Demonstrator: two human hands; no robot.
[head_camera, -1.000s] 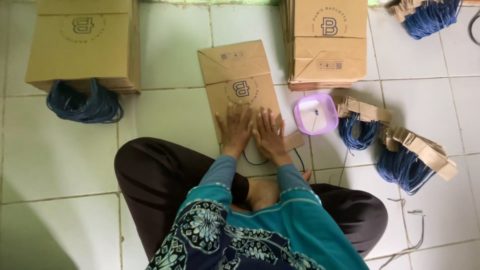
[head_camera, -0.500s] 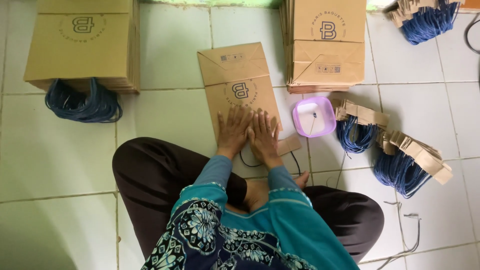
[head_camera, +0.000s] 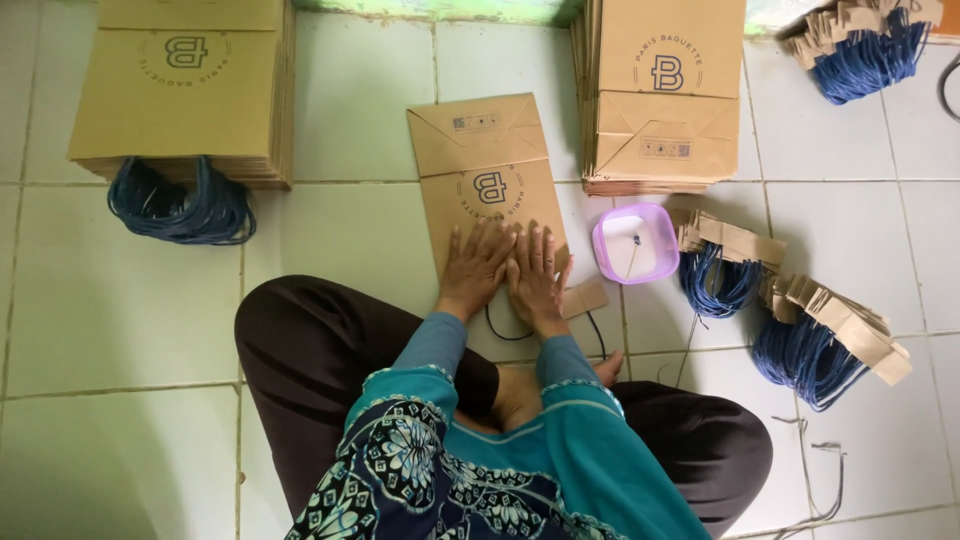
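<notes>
A flat brown paper bag (head_camera: 485, 170) lies on the tiled floor in front of me, its folded bottom pointing away. My left hand (head_camera: 476, 268) and my right hand (head_camera: 537, 275) press flat side by side on the bag's near end, fingers spread. A blue cord loop (head_camera: 500, 330) and a small brown card strip (head_camera: 584, 297) stick out from under my hands. Neither hand grips anything.
A stack of flat brown bags with blue handles (head_camera: 185, 90) sits at far left. Another stack (head_camera: 665, 90) lies at far right. A small lilac dish (head_camera: 634, 243) and bundles of blue cords with card strips (head_camera: 800, 320) lie to my right.
Both hands stay pressed on the bag's near end, shifting only slightly. The bag has not moved.
</notes>
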